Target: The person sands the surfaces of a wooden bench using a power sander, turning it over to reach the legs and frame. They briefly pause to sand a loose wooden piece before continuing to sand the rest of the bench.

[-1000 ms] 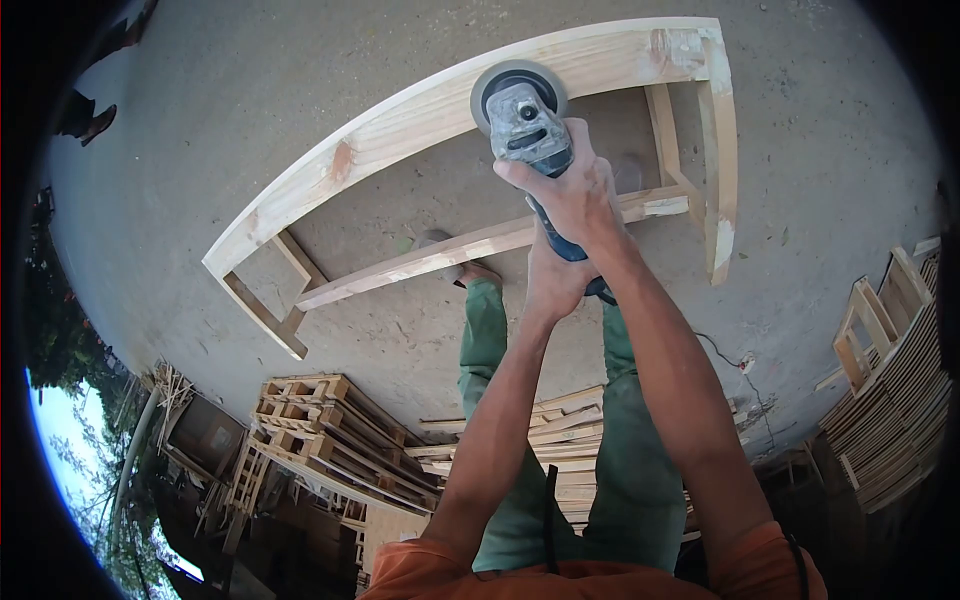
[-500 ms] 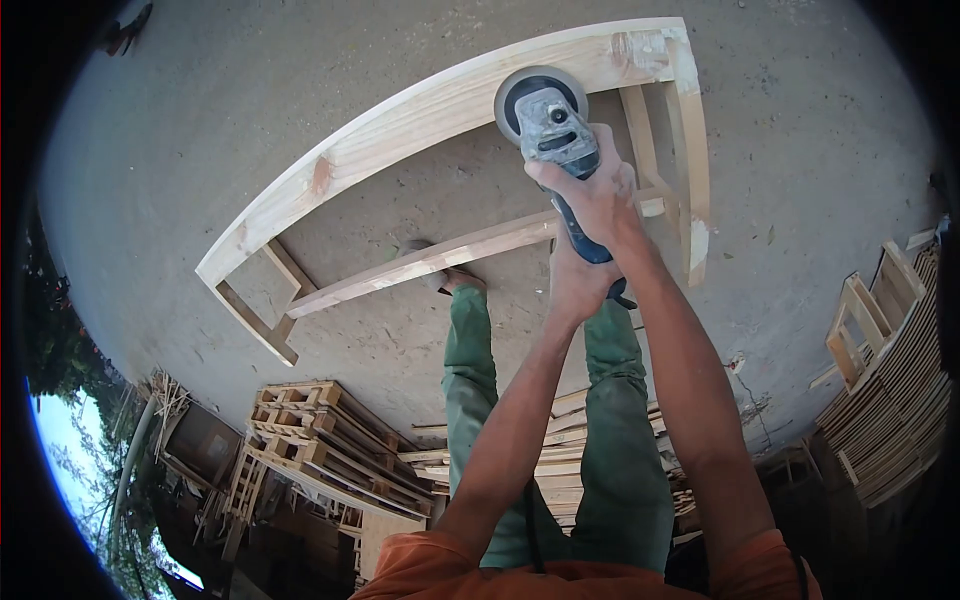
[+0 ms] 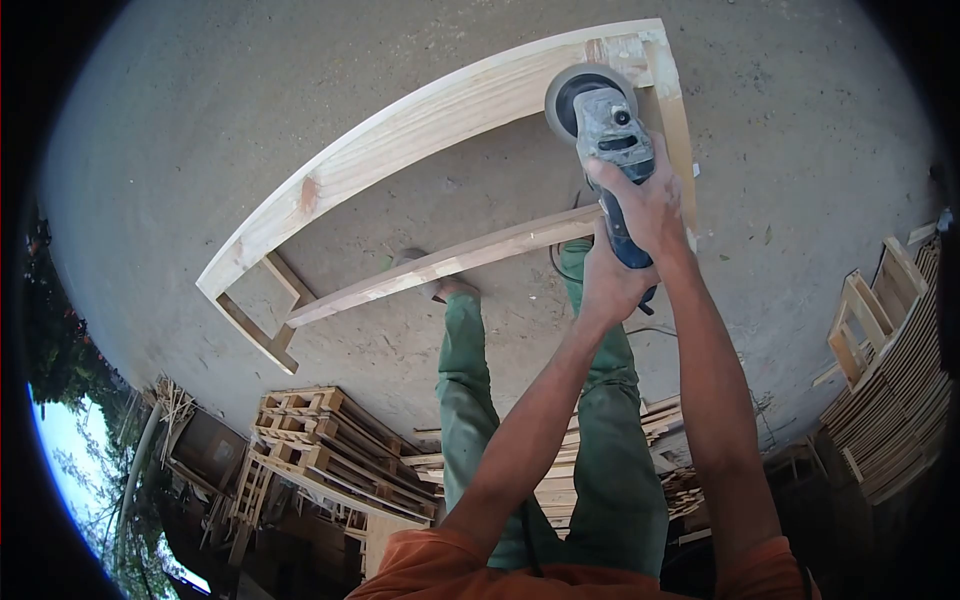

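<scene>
Both my hands are closed around an angle grinder (image 3: 612,130) with a round sanding disc (image 3: 568,92). My right hand (image 3: 655,200) wraps the body just behind the grey, dusty head. Lower down, my left hand (image 3: 610,275) grips the rear handle. The disc overlaps the inner edge of a wooden frame's curved board (image 3: 400,125), near its right end; whether it touches cannot be made out. Pale, worked-looking patches and a reddish knot show on the board. A straight rail (image 3: 450,262) crosses the frame nearer my legs, and short end pieces (image 3: 255,335) join it on the left.
The frame lies on a concrete floor (image 3: 800,180). Stacked wooden frames (image 3: 320,440) stand at the lower left, and a large pile of slats (image 3: 890,400) at the right. Loose boards lie behind my legs. A dark cord (image 3: 655,330) trails near my right leg.
The grinder and both hands have moved right along the curved board, closer to its right end. The view has shifted slightly.
</scene>
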Demonstrator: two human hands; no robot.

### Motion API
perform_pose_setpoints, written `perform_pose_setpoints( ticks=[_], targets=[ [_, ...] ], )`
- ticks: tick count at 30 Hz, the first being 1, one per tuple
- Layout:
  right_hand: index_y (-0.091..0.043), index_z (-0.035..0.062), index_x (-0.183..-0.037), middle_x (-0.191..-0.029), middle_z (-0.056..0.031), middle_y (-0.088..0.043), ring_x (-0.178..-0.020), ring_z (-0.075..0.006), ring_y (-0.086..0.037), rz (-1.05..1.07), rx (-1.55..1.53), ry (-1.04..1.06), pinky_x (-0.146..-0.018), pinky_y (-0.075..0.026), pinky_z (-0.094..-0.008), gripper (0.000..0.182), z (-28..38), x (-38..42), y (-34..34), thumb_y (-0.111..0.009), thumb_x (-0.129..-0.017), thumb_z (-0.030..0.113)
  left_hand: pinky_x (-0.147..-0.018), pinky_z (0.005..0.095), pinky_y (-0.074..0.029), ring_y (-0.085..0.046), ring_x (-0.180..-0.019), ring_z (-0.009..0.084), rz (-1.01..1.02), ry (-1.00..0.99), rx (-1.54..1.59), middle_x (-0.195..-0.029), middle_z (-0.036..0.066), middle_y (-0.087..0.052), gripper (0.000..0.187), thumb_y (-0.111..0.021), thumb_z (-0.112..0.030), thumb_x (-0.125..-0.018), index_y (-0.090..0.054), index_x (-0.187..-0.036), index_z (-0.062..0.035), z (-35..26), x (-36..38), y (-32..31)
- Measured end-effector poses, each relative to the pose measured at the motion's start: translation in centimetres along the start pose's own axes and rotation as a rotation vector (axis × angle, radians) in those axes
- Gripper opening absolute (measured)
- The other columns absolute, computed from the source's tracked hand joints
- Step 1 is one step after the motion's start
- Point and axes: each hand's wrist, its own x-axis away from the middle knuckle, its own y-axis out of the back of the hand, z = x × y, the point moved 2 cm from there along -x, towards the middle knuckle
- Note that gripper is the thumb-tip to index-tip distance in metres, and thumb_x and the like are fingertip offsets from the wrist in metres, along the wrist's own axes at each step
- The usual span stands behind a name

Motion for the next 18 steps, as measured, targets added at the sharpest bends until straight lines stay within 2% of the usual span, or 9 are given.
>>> perform_pose_setpoints(
  ticks=[3, 4, 6, 9, 10, 13, 14, 16, 18],
  targets=[
    [-0.056, -0.0001, -0.13, -0.105, -0.021, -0.072, -0.093, -0.0341, -0.073, 0.065, -0.012, 0.021, -0.085, -0.056, -0.0449, 0.079, 1.0, -0.2, -2.6, -0.082, -0.076, 0.051, -0.102, 0.0379, -0.049, -0.062, -0.118, 0.022, 0.003, -0.028, -0.058, -0.131, 0.012, -0.063, 0.086, -0.087, -0.029, -0.078, -0.041, -0.146, -0.0034, 0.0, -0.1, 2.2],
    [-0.056, -0.0001, -0.13, -0.105, -0.021, -0.072, -0.093, -0.0341, -0.073, 0.06, -0.018, 0.015, -0.085, -0.056, -0.0449, 0.079, 1.5, 0.0, -3.8, -0.082, -0.076, 0.051, -0.101, 0.0374, -0.049, -0.062, -0.116, 0.0211, -0.047, -0.111, -0.004, -0.13, 0.011, -0.063, 0.083, -0.086, -0.028, -0.079, -0.041, -0.144, -0.0029, 0.4, 0.0, 3.2],
    [-0.052, -0.0013, -0.132, -0.102, -0.0256, -0.072, -0.095, -0.0417, -0.072, 0.179, 0.207, 0.121, -0.083, -0.056, -0.0503, 0.09, 2.6, -0.4, -6.4, -0.082, -0.074, 0.06, -0.1, 0.0369, -0.049, -0.062, -0.114, 0.0203, -0.088, -0.205, 0.047, -0.128, 0.01, -0.063, 0.079, -0.085, -0.027, -0.081, -0.042, -0.143, -0.0023, 0.5, -0.6, 5.6],
    [-0.049, -0.0021, -0.133, -0.099, -0.0279, -0.071, -0.096, -0.0475, -0.071, 0.176, 0.168, 0.104, -0.084, -0.055, -0.0536, 0.097, 3.1, -0.8, -7.6, -0.081, -0.072, 0.067, -0.102, 0.0365, -0.049, -0.062, -0.119, 0.0239, -0.003, -0.061, 0.044, -0.132, 0.012, -0.062, 0.091, -0.089, -0.023, -0.075, -0.038, -0.147, -0.0018, 0.1, -1.2, 7.2],
    [-0.052, -0.0015, -0.131, -0.103, -0.0263, -0.071, -0.099, -0.0448, -0.071, 0.178, 0.134, 0.049, -0.088, -0.055, -0.0505, 0.091, 4.1, -0.9, -6.7, -0.082, -0.073, 0.062, -0.102, 0.0367, -0.049, -0.062, -0.119, 0.0236, -0.03, -0.094, 0.034, -0.133, 0.012, -0.061, 0.091, -0.089, -0.023, -0.074, -0.038, -0.147, -0.002, -0.9, -1.1, 6.7],
    [-0.054, -0.0012, -0.131, -0.109, -0.0238, -0.071, -0.104, -0.0403, -0.07, 0.104, 0.059, 0.091, -0.091, -0.054, -0.0474, 0.085, 3.1, -2.7, -4.6, -0.083, -0.075, 0.057, -0.102, 0.0368, -0.049, -0.06, -0.119, 0.0224, -0.063, -0.156, 0.019, -0.133, 0.012, -0.059, 0.09, -0.089, -0.023, -0.073, -0.038, -0.144, -0.0023, -2.1, -1.8, 4.0],
    [-0.055, -0.0013, -0.132, -0.115, -0.0221, -0.07, -0.106, -0.0358, -0.07, 0.128, 0.06, 0.06, -0.093, -0.053, -0.045, 0.082, 3.1, -2.8, -3.3, -0.083, -0.076, 0.051, -0.101, 0.0371, -0.049, -0.061, -0.117, 0.0221, -0.065, -0.176, 0.036, -0.13, 0.012, -0.061, 0.084, -0.088, -0.025, -0.077, -0.04, -0.142, -0.002, -2.1, -1.9, 2.6],
    [-0.055, -0.001, -0.133, -0.116, -0.0215, -0.069, -0.106, -0.0343, -0.07, 0.063, 0.076, 0.067, -0.093, -0.053, -0.0441, 0.081, 2.3, -2.7, -1.7, -0.083, -0.076, 0.05, -0.1, 0.0373, -0.049, -0.061, -0.115, 0.0219, -0.07, -0.206, 0.061, -0.127, 0.012, -0.063, 0.078, -0.086, -0.027, -0.08, -0.043, -0.139, -0.0017, -2.6, -2.2, 1.1],
    [-0.055, -0.0006, -0.133, -0.117, -0.021, -0.069, -0.105, -0.0329, -0.07, 0.0, 0.085, 0.067, -0.093, -0.053, -0.0432, 0.079, 1.4, -2.4, 0.2, -0.082, -0.077, 0.048, -0.1, 0.0379, -0.049, -0.063, -0.116, 0.0242, 0.03, -0.099, -0.061, -0.126, 0.013, -0.063, 0.083, -0.089, -0.029, -0.075, -0.042, -0.138, -0.0012, -2.6, -2.1, 0.3]
  ],
)
